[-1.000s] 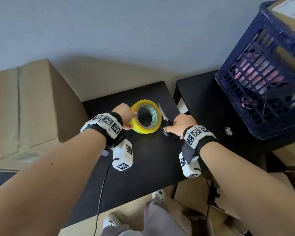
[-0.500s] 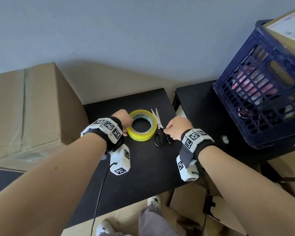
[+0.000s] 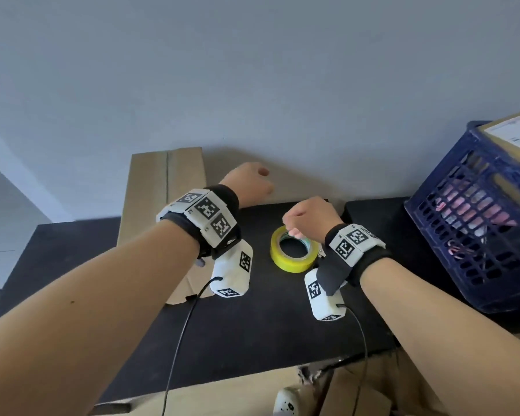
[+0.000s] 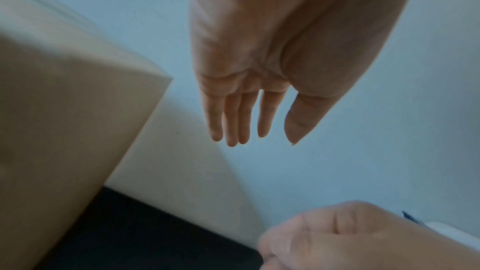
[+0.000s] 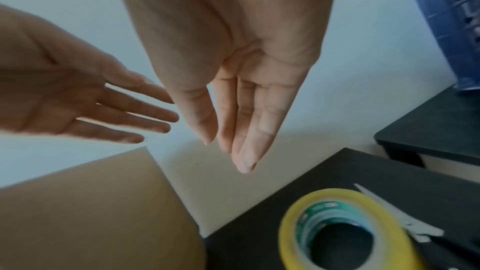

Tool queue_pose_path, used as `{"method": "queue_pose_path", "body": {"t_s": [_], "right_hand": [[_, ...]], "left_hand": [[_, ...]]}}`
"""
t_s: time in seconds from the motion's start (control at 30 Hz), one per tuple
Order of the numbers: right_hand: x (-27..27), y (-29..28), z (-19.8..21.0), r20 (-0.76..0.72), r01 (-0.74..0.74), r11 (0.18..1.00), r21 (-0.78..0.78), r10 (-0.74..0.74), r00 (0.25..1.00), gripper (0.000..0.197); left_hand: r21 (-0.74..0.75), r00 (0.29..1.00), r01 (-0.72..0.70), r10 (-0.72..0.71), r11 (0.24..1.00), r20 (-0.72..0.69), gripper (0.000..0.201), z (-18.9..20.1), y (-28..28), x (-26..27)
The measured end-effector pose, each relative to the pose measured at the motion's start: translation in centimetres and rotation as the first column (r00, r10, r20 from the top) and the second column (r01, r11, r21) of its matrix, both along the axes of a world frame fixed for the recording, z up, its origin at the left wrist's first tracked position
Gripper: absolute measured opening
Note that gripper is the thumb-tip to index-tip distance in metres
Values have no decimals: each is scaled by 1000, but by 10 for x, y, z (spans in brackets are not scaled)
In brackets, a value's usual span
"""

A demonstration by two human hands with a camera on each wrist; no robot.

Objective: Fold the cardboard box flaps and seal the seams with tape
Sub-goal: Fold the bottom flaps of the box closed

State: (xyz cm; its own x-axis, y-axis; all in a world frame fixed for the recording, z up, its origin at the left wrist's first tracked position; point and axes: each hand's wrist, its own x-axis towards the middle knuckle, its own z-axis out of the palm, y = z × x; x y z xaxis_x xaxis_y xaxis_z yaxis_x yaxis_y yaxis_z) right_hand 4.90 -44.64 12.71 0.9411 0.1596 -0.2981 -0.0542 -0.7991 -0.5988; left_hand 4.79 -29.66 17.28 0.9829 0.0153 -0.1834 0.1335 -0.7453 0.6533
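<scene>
A brown cardboard box point(image 3: 150, 187) stands at the back left of the black table point(image 3: 252, 331), with a seam line running down its top face. The yellow tape roll point(image 3: 293, 250) lies flat on the table right of it. My left hand point(image 3: 246, 183) hovers above the table's back edge beside the box, fingers straight and empty in the left wrist view point(image 4: 249, 122). My right hand point(image 3: 309, 216) hangs just over the tape roll point(image 5: 345, 233), fingers straight and holding nothing point(image 5: 233, 130). Scissors point(image 5: 397, 219) lie right of the roll.
A dark blue plastic crate point(image 3: 478, 229) with a parcel on top sits on a second black table point(image 3: 382, 223) to the right. A grey wall rises right behind both tables. Cardboard sheets point(image 3: 222, 394) lie on the floor near my feet.
Both hands have let go, the left of the tape roll and the right of the scissors, and risen off the table. The roll now lies flat. My view has swung left towards the box.
</scene>
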Motion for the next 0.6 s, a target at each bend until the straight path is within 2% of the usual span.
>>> {"method": "queue_pose_path", "body": {"t_s": [0.1,0.23,0.37,0.5,0.6], "right_hand": [[-11,29,10,-54,68,970,234,-57,997,20],[-30,64,22,-72,67,926,371,-43,996,8],[-46,92,27,-65,34,929,370,-11,998,24],[-56,108,31,16,15,953,301,-21,1000,28],[-64,115,34,14,-41,974,225,39,999,39]], "left_hand": [[-14,995,-84,85,996,57,44,14,41,-18],[-17,970,-227,228,974,86,45,15,99,-46],[7,963,-266,265,964,37,50,6,145,-72],[-85,969,-246,245,966,-13,47,-2,174,-95],[-183,976,-199,179,963,-122,49,-8,183,-107]]}}
